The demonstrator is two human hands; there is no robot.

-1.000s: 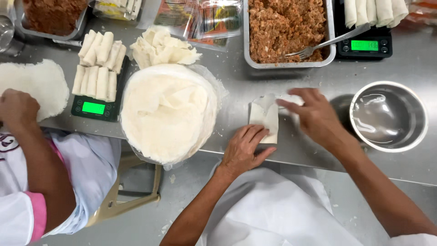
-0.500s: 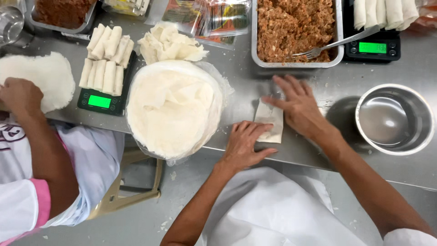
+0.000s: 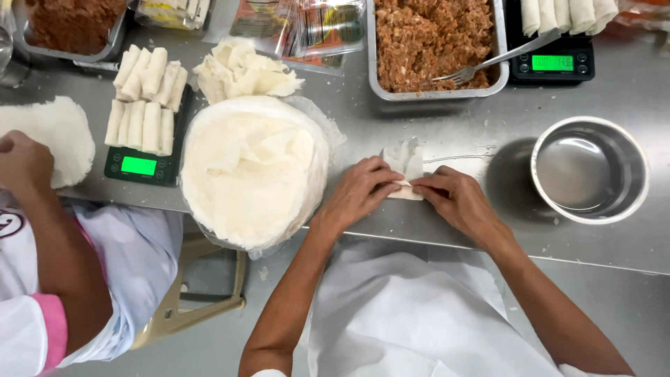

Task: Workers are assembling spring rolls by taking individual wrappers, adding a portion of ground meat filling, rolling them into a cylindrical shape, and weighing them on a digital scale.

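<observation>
We see our two hands meeting over one small wrapper (image 3: 405, 169) on the steel counter (image 3: 433, 126), close to its near edge: the left hand (image 3: 359, 192) and the right hand (image 3: 453, 199) each pinch the wrapper's lower fold in a fingertip grip, while its upper corner stands loose above them. Just left of our left hand lies one big round stack of wrappers (image 3: 255, 171), with a heap of torn wrapper pieces (image 3: 241, 70) behind it. We count two digital scales with green displays: the left scale (image 3: 139, 166) carries ten finished rolls (image 3: 146, 98) in two rows of five, and the far right scale (image 3: 555, 63) carries rolls cut off by the top edge, so we cannot count them. There are two trays of filling: one metal tray (image 3: 436, 42) straight ahead with one fork (image 3: 488, 63) resting in it, and another tray (image 3: 70, 24) at far left. One round steel bowl (image 3: 590, 171) sits right of our right hand, apart from it. At far left another person's hand (image 3: 24, 164) rests on a second wrapper stack (image 3: 52, 132). Some clear packets (image 3: 307, 28) lie at the back.
</observation>
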